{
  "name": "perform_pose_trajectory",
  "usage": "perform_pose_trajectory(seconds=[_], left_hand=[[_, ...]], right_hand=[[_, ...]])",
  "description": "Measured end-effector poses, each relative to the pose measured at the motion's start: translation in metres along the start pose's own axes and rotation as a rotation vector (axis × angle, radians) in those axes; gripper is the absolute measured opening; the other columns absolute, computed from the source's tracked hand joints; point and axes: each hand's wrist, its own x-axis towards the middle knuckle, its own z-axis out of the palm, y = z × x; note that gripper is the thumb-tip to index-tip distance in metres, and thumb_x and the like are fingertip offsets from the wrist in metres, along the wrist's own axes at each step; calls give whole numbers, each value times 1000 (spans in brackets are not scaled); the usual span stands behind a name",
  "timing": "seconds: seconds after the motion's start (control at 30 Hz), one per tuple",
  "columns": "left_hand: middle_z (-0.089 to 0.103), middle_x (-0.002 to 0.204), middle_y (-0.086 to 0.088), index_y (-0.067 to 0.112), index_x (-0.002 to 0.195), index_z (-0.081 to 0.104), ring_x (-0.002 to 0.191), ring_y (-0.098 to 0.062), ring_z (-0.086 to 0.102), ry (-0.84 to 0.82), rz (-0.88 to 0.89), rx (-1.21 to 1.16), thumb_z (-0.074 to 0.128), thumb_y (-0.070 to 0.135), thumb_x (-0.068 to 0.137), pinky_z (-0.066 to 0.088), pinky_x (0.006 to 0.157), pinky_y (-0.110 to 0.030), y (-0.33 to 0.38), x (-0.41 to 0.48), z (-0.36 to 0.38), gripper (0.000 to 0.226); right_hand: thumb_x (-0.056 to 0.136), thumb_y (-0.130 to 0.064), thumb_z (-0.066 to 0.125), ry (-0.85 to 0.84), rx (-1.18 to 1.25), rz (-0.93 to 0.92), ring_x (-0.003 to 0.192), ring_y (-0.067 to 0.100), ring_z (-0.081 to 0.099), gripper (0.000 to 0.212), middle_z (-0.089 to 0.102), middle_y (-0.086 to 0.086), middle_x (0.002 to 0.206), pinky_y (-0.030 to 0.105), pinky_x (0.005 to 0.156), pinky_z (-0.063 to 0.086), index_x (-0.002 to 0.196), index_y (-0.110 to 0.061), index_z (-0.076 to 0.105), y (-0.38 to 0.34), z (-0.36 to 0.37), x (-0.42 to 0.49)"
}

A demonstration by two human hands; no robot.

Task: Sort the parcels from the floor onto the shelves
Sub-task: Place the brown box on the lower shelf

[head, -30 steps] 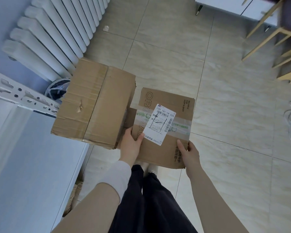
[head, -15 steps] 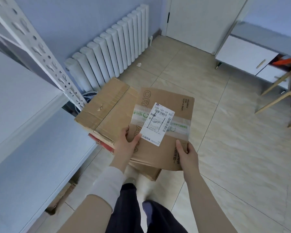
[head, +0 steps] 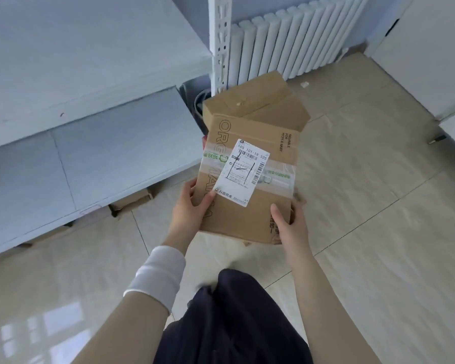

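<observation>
- Left hand: your forearm reaches forward out of a white cuff. You grip the near-left corner of the labelled parcel, with the thumb flat on its top face just beside the shipping label. The other fingers are hidden underneath.
- Right hand: bare forearm extended. The thumb presses on the top face at the near-right corner, and the fingers curl round the right edge.
- Labelled parcel: flat brown carton, taped across, held between both your hands out in front of you, above the tiled floor.
- Second carton: larger and plain, showing past the far edge of the held one. Whether the two touch cannot be told.
- Shelves: lower board to your left, its front edge near the parcel's left side. Upper board above it, with a perforated upright at the corner.
- Small cartons: on the floor under the lower board.
- Radiator: against the wall beyond the upright. The tiled floor runs wide to the right of the parcel.
</observation>
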Motion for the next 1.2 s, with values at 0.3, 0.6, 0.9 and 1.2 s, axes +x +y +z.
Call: perform_pose_trajectory(seconds=[0.3,0.6,0.9,1.2], left_hand=[[58,122,4,30,132,43,106,-15,59,206,-148,-136,61,38,86,46,83,-27,-95,-84,-53,50],[56,111,12,26,134,41,95,1,57,412,-132,-206,65,34,85,44,73,-11,-123,-161,-34,56],[59,116,12,22,136,40,95,-4,62,525,4,-269,66,29,85,47,78,-12,-96,-213,-31,58],[53,103,29,26,135,41,92,14,55,610,232,-248,65,28,86,39,66,4,-33,-240,-90,55]], right_hand=[[86,-37,63,-269,-164,26,120,8,50,60,51,-12,132,31,102,41,140,-28,38,61,38,-52],[92,-28,58,-494,-248,-73,101,-10,52,40,56,-23,111,8,83,39,128,-34,44,72,17,-80],[91,-27,59,-555,-220,-228,114,4,55,47,61,-11,122,21,97,38,136,-22,46,44,-5,-111],[90,-27,60,-570,-99,-467,110,1,57,39,64,-14,115,25,97,42,128,-28,51,-20,19,-157]])
